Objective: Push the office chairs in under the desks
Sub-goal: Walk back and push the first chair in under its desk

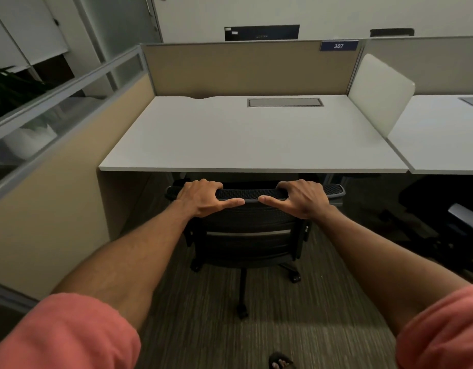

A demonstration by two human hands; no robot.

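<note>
A black mesh office chair point(247, 243) stands in front of a white desk point(246, 139), its seat mostly hidden under the desktop and its backrest just short of the front edge. My left hand point(203, 197) grips the top rail of the backrest on the left side. On the right side of the same rail my right hand point(300, 197) holds on, thumb pointing inward. The chair's wheeled base point(243, 283) rests on the carpet.
Beige partition walls close the desk at the back and left, with a tag reading 307 point(338, 46). A white divider point(379, 91) separates a second desk point(443, 145) on the right; another dark chair point(443, 225) sits below it. Striped carpet point(283, 328) lies underfoot.
</note>
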